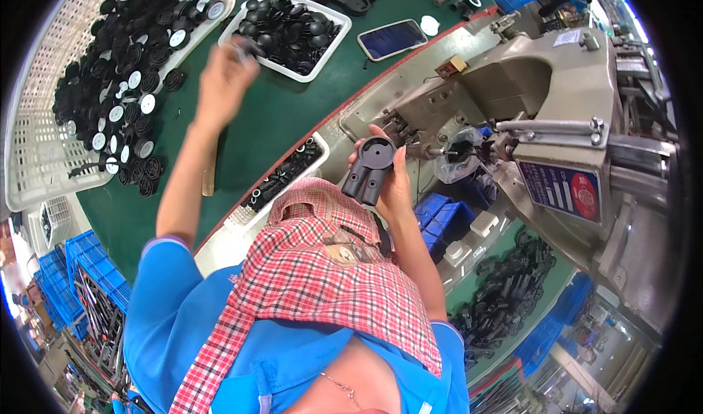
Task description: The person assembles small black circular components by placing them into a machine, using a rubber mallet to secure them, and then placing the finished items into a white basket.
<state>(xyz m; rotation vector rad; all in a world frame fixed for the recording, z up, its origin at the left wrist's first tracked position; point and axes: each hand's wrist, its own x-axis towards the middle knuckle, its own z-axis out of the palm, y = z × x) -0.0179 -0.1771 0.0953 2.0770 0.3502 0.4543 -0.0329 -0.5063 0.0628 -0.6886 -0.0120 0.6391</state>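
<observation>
In my right hand [395,179] I hold a black plastic fitting [377,154], with a round cup at its top and two short tubes pointing down. Its open cup faces up, and my fingers wrap round its sides. My left hand [225,80] is at the near left edge of a white tray [316,73] heaped with round black caps [293,37]. The left fingers look pinched together around something small and dark, smeared by motion, so its kind does not show.
A large white basket [25,135] of black and white discs stands left on the green table [253,117]. A phone [393,40] lies right of the tray. A metal machine [527,84] occupies the right. A narrow tray [318,161] of small black parts sits at the table edge.
</observation>
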